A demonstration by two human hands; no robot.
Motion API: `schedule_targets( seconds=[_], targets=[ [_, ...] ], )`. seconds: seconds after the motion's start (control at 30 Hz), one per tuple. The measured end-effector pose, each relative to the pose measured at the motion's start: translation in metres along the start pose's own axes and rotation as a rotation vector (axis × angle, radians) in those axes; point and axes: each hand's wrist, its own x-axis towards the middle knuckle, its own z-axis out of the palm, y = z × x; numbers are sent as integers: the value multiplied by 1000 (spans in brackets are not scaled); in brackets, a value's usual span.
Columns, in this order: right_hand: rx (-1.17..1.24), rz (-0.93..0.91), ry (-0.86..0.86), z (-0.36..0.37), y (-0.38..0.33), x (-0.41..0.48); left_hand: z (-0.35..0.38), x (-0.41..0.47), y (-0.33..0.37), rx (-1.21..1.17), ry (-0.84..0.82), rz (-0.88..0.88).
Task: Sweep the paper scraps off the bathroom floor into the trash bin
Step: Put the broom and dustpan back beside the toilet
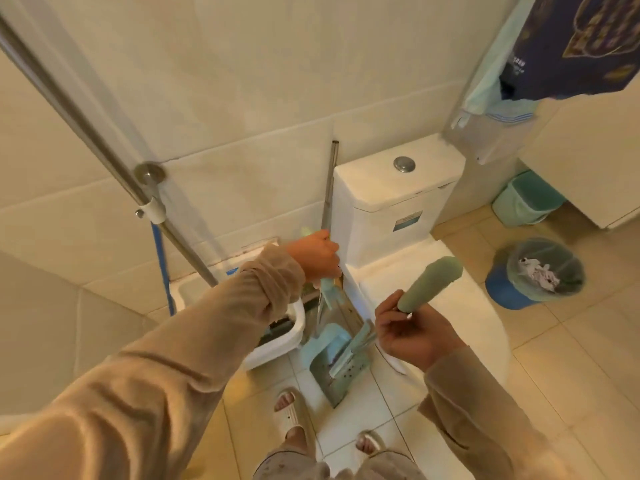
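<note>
Nearest us, our feet in slippers (pixel 290 415) stand on the tiled floor (pixel 571 375); no paper scraps are visible on the floor patches in view, though much is hidden by our arms. Just beyond the feet, the dustpan (pixel 341 362) sits on the floor, wedged between the white tub (pixel 277 344) on the left and the toilet (pixel 433 306) on the right.

Right hand (pixel 412 336): fingers clenched around a green handle (pixel 431 284), its free end pointing up and to the right. We take it for the broom's; its head is not clearly visible.

Left hand (pixel 313 256), farther out: fingers closed on the dustpan's upright handle (pixel 325 289), beside a steel pole (pixel 329 188) leaning in the corner by the cistern.

Far right: blue bin (pixel 535 273), lined with a bag, some crumpled paper already inside. A second green bin (pixel 524 199) stands behind it, near the wall.

Judgement: we are only fetching the tools. Sweeping, collecting and tipping into the bin all remain.
</note>
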Motion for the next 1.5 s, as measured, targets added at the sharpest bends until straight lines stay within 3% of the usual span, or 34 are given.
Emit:
schedule_targets(
  seconds=[0.23,0.47,0.67,0.83,0.93,1.13,1.27,1.37,1.43,1.5],
  targets=[
    [168,-132,15,46,14,27,20,22,-50,115,29,227],
    [281,-162,-19,81,3,47,16,37,-92,177,74,212],
    [271,-55,-55,91,-21,67,16,44,-95,155,124,235],
    [183,39,-18,84,-47,87,20,52,-80,93,-27,223],
    [92,80,13,75,-58,102,9,49,-80,102,29,53],
    [-75,129,178,70,-61,135,6,58,-89,74,-380,22],
    [-120,113,200,82,-62,147,5,65,-96,-40,-226,-24],
    [-75,91,140,95,-66,152,3,70,-100,395,-348,239],
    [-64,69,102,100,-67,154,2,65,-102,257,-358,135],
    [-56,75,93,105,-65,158,5,67,-110,291,-258,180]
  ],
)
